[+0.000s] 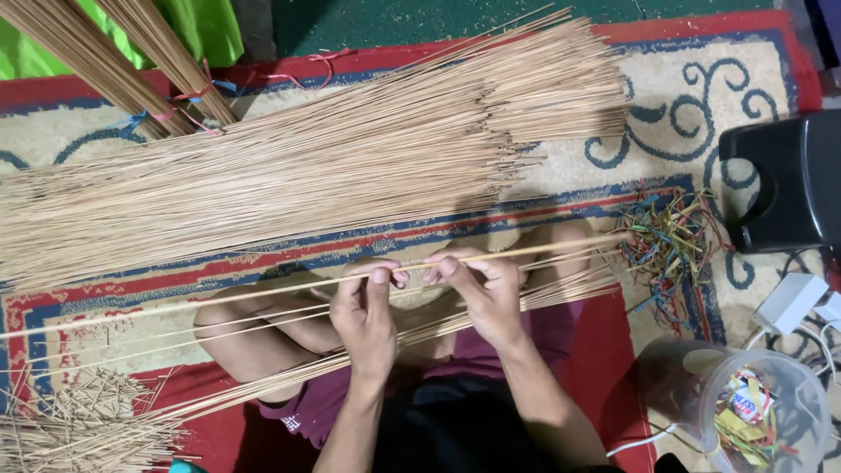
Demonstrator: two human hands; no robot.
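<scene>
My left hand (366,314) and my right hand (484,293) both pinch one long thin tan stick (263,292) that runs across my lap from left to right. Fingertips of the two hands nearly meet at its middle. A few more loose sticks (175,337) lie over my crossed legs just beneath it. A second sheaf of sticks (263,381) slants under my wrists toward the lower left. Beyond my hands a big fanned pile of the same sticks (307,166) covers the patterned rug (701,88).
Tied stick bundles (131,61) lean in at the top left. A tangle of coloured ties (670,241) lies right of my knee. A black box (788,180), a white adapter (788,302) and a clear plastic tub (771,412) sit at the right. Short offcuts (79,429) heap at lower left.
</scene>
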